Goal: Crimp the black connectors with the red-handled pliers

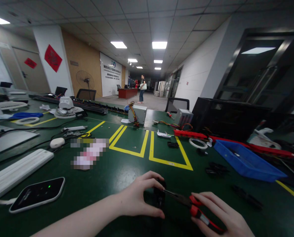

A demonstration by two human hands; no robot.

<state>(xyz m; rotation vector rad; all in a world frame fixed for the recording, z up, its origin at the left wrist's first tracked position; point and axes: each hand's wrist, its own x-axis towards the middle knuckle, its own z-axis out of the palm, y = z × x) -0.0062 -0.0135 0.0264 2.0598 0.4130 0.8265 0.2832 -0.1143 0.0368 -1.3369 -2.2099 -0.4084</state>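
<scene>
My left hand [140, 196] is curved around a small black part [159, 197], with fingers on its top and the thumb at its lower edge. What the part is, I cannot make out. In my right hand [218, 214] is a pair of needle-nose pliers [197, 209] with red handles, and the fingers wrap those handles. The dark jaws point left, and their tips meet the black part near its upper right side. Whether the jaws grip it is too dark to tell.
A blue tray [248, 161] lies at the right, beside loose black parts [216, 169]. Yellow tape [127, 152] marks the green table. Further back stands a power supply [138, 114] with cables. At left are a black-faced device [38, 194] and a white power strip [20, 171]. A person [142, 89] stands far off.
</scene>
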